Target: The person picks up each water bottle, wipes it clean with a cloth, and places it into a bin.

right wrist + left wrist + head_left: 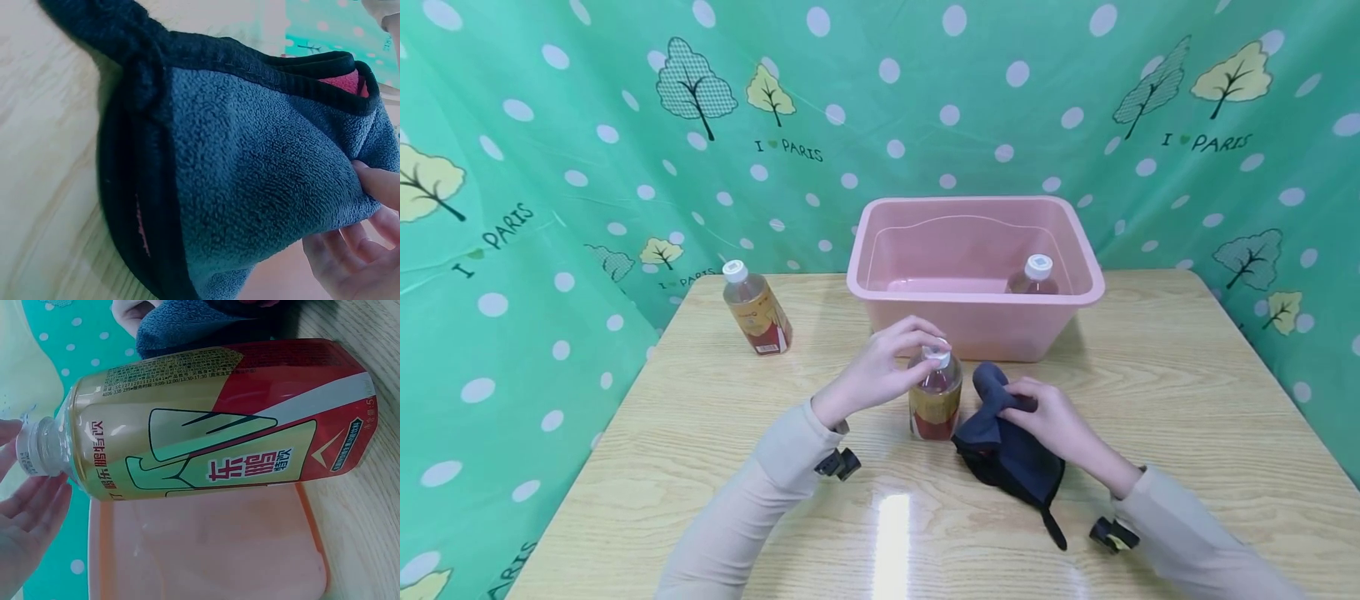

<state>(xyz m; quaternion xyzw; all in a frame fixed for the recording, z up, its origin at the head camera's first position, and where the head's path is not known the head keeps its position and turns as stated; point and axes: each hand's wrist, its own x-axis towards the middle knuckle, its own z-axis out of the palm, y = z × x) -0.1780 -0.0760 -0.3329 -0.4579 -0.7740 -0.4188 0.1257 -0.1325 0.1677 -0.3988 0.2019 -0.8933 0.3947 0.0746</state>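
My left hand (895, 358) pinches the white cap of a drink bottle (935, 408) between thumb and fingers. This bottle stands upright on the table, in front of the pink bin; its gold and red label fills much of the left wrist view. Just to the right, my right hand (1048, 417) pinches a bunched dark grey-blue cloth (1018, 462) with black edging and a hanging loop. In the right wrist view the fleecy cloth (250, 169) shows a bit of pink inside its folds. Its lower part lies on the table.
A pink bin (977, 329) stands at the back of the wooden table (760, 492), with a white-capped bottle (1036, 275) in its right end. Another bottle (758, 312) stands at the back left. A green polka-dot curtain (917, 100) hangs behind the table.
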